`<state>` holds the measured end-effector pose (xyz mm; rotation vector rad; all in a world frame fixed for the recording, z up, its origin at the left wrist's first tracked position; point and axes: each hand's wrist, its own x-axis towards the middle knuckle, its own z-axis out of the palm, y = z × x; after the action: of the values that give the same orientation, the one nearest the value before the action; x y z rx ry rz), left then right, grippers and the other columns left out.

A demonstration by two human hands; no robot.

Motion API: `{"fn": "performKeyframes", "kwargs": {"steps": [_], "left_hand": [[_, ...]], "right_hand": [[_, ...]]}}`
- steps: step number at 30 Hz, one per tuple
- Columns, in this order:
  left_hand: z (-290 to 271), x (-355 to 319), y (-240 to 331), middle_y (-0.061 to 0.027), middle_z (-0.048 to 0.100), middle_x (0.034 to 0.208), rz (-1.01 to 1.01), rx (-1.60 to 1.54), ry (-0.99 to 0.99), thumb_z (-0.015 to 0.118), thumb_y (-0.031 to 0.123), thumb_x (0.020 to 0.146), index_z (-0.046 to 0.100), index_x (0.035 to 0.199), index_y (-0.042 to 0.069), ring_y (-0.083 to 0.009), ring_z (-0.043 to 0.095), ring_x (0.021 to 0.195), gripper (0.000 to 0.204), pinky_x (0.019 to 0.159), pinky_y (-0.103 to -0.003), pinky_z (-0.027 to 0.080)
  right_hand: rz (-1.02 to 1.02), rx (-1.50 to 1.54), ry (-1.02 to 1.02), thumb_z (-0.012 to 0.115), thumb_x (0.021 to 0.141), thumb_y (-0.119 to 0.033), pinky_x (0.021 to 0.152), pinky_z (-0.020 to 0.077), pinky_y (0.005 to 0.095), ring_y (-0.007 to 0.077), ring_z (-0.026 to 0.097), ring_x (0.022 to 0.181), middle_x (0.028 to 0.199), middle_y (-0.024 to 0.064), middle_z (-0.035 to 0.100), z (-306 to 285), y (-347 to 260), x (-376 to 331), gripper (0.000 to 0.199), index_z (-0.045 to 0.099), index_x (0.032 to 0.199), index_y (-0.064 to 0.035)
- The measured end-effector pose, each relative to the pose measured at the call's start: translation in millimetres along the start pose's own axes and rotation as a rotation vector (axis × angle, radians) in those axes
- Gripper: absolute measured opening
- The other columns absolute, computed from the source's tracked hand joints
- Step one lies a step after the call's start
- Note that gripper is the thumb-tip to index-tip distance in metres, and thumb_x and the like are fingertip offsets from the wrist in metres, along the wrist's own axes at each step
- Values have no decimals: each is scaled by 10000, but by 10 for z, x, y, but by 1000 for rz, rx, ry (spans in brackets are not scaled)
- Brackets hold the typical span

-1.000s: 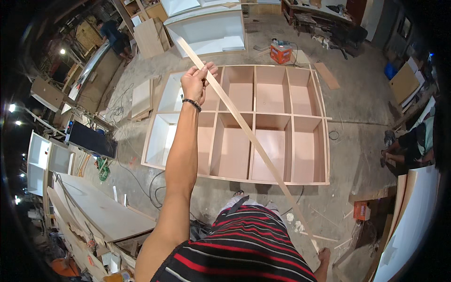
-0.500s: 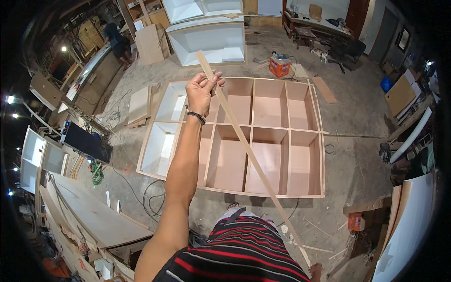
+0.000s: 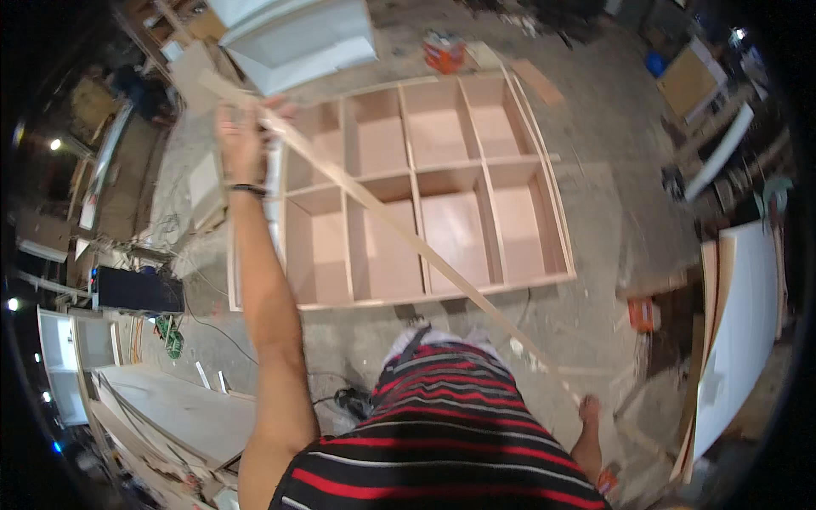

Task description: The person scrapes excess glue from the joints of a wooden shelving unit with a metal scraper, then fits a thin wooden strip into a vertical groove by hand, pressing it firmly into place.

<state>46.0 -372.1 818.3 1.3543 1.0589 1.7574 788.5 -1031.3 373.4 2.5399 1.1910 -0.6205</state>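
A long, thin wooden strip [image 3: 374,200] slants across the view from far left to near right, above a large wooden shelf frame [image 3: 422,246] lying on the floor. My left hand [image 3: 245,140], smeared by motion, holds it close to the far end, with a dark bracelet at the wrist. At the near end, low on the right, the small-looking fist of my right hand [image 3: 589,410] is closed around the strip. The frame is divided into several pinkish-brown compartments; my left forearm covers part of its left side.
White cabinet boxes [image 3: 302,51] stand beyond the frame. An orange box [image 3: 444,55] and a flat board [image 3: 537,81] lie past its far edge. Panels [image 3: 738,331] lean at the right, by another orange box [image 3: 643,314]. A black case [image 3: 136,289] stands left; boards lie low left.
My left hand has swung left with the strip's far end, and my right hand has come further into view. The whole view has shifted, and the shelf frame sits higher and further left.
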Motion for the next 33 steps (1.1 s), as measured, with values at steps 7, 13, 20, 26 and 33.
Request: {"fn": "performKeyframes", "kwargs": {"steps": [7, 13, 20, 26, 33], "left_hand": [[-1034, -167, 1210, -302, 516, 1433, 339, -230, 376, 663, 574, 904, 532, 1408, 111, -402, 584, 1259, 697, 1050, -562, 468], [-922, -1445, -868, -258, 250, 1664, -231, -430, -246, 761, 585, 846, 260, 1623, 192, -470, 269, 1517, 1005, 1206, -681, 256], [-224, -1314, -1777, -215, 352, 1629, -409, -448, 27, 595, 211, 1055, 112, 1626, 345, -432, 530, 1350, 760, 1058, -587, 494], [41, -822, -1530, -227, 415, 1576, -242, -654, -18, 586, 234, 1055, 241, 1594, 279, -427, 559, 1320, 641, 1061, -623, 508], [874, -330, -1620, -252, 415, 1566, -217, -417, -172, 597, 188, 1048, 188, 1605, 176, -471, 498, 1376, 691, 1036, -598, 548]], "right_hand": [[-212, 417, 354, 609, 979, -79, 863, 519, 445, 409, 665, 959, 1049, 241, 676, -1525, -1969, -281, 186, 677, 1108, 37], [-429, 531, 315, 652, 938, -100, 830, 530, 433, 398, 675, 956, 1029, 183, 706, -1993, -3394, -46, 152, 716, 1036, -3], [-743, 493, 254, 668, 939, -123, 782, 517, 408, 373, 677, 891, 950, 178, 700, -2540, -4526, 161, 169, 711, 1041, 5], [-811, 819, 43, 654, 925, -106, 725, 517, 373, 287, 681, 784, 844, 169, 694, -3095, -5220, 679, 218, 717, 1103, 2], [-831, 957, -227, 669, 925, -109, 645, 487, 335, 163, 602, 648, 690, 86, 632, -3085, -5997, 1527, 230, 701, 1126, -2]]}}
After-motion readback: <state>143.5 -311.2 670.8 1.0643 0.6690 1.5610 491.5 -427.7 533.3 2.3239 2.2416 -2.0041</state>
